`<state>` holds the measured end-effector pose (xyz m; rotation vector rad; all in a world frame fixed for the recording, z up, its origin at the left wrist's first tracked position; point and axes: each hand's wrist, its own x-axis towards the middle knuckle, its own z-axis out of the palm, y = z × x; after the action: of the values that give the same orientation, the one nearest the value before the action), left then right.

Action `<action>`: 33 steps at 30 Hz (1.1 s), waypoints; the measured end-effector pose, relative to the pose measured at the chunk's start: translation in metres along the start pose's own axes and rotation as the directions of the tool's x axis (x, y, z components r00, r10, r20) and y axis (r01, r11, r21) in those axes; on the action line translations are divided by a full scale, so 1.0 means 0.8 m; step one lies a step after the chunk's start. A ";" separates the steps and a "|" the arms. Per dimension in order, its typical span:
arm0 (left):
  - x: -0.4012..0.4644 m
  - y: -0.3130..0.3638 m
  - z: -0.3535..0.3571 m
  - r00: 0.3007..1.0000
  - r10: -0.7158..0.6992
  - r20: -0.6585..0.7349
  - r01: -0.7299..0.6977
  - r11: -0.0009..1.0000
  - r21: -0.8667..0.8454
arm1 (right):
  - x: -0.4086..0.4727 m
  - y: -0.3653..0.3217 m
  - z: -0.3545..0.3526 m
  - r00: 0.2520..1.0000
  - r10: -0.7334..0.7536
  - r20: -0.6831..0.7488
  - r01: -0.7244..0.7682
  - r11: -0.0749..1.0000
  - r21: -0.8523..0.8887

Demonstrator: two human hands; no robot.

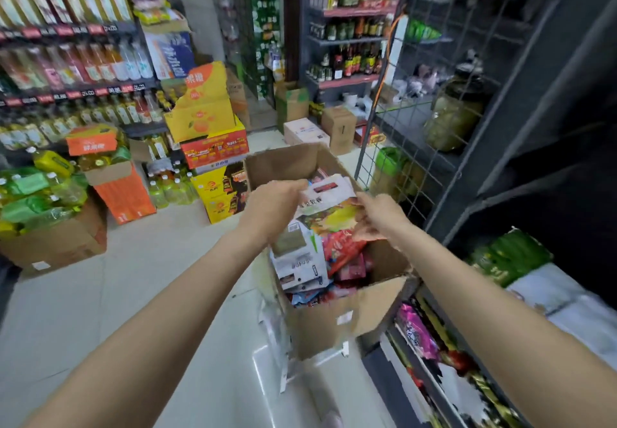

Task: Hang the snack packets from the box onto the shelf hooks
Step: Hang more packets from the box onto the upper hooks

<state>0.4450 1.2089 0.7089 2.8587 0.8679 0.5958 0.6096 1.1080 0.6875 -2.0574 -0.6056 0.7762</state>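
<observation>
An open cardboard box (pixel 337 320) is seen on the pale tiled floor (pixel 100 294), just beside the dark wire rack (pixel 434 77) to the right. It is filled with snack packets (pixel 344 254) heaped in a loose pile. A bundle of packets (pixel 329 200) is held above the far end of the box by both hands. The left hand (pixel 273 205) is curled over the bundle's left edge; the right hand (pixel 377 215) pinches its right edge. Bottles are lined on the shelves (pixel 66 60) at the left.
</observation>
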 end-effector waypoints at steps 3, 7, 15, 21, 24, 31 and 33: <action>-0.015 0.029 -0.027 0.995 0.067 -0.071 -0.077 0.985 -0.153 | -0.061 0.010 -0.025 0.966 -0.235 -0.109 0.183 0.917 -0.355; -0.018 0.089 -0.058 0.959 0.262 -0.104 -0.281 0.918 -0.278 | -0.151 0.008 -0.070 0.784 -0.542 -0.304 0.467 0.837 -0.287; -0.035 0.276 -0.126 0.908 0.355 -0.222 -0.396 0.552 -0.734 | -0.314 0.032 -0.225 0.725 -0.383 -0.572 0.491 0.870 0.041; -0.070 0.451 -0.166 0.904 0.400 -0.148 -0.248 0.210 -0.946 | -0.457 0.074 -0.331 0.602 -0.207 -0.771 0.540 0.817 0.203; -0.100 0.538 -0.181 0.901 0.419 -0.113 -0.175 0.113 -0.978 | -0.529 0.095 -0.379 0.457 -0.168 -0.873 0.575 0.805 0.146; -0.167 0.710 -0.232 0.908 0.365 -0.203 -0.230 0.032 -0.973 | -0.668 0.157 -0.494 0.066 -0.066 -0.996 0.612 0.791 -0.011; -0.183 0.746 -0.241 0.899 0.367 -0.238 -0.268 0.031 -0.963 | -0.703 0.172 -0.530 -0.007 -0.078 -0.997 0.569 0.819 -0.068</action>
<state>0.5648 0.6265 0.9562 1.6349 -0.3081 0.6970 0.5399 0.4397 0.9399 -1.4214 -0.0527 -0.8855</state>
